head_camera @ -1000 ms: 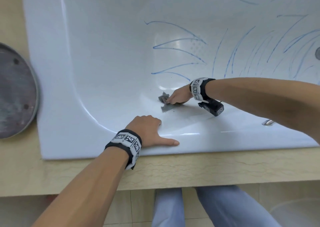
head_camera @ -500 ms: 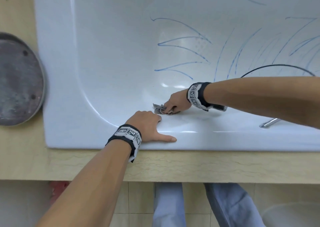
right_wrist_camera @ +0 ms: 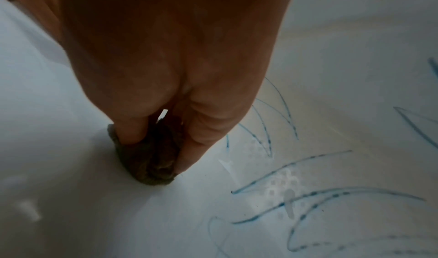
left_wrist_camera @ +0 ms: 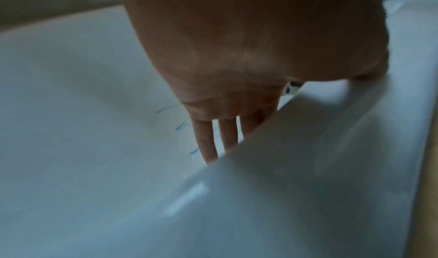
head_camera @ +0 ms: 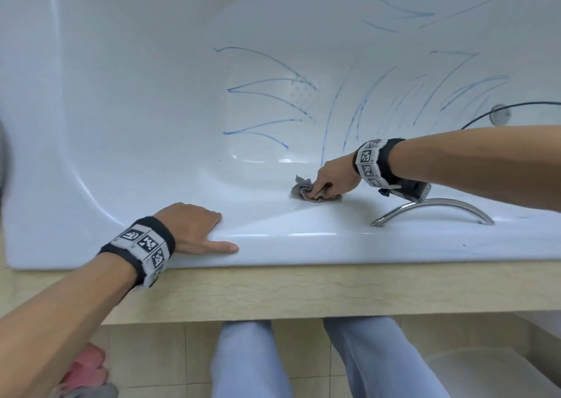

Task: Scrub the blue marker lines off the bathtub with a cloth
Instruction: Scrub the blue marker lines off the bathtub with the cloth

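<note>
Right hand [head_camera: 332, 179] clutching grey cloth [head_camera: 303, 189] on bathtub [head_camera: 121, 124] near wall, blue marker lines [head_camera: 273, 94] at 12 o'clock. Left hand [head_camera: 194, 227] flat, relaxed, bracing rim. Press firmly, short overlapping strokes upward.

The bathtub [head_camera: 121, 124] is glossy white with a faint bluish cast, and blue marker lines [head_camera: 267, 94] sweep across its inside as thin curved strokes and pointed loops, some of them dashed in the right wrist view. The crumpled cloth [head_camera: 303, 189] is grey-brown. Both wristbands [head_camera: 142, 246] are black with white panels bearing black square codes. The handle [head_camera: 434, 211] is shiny silver. The surface [head_camera: 303, 291] is pale beige with thin wavy veins. The trousers [head_camera: 249, 361] are light blue.
</note>
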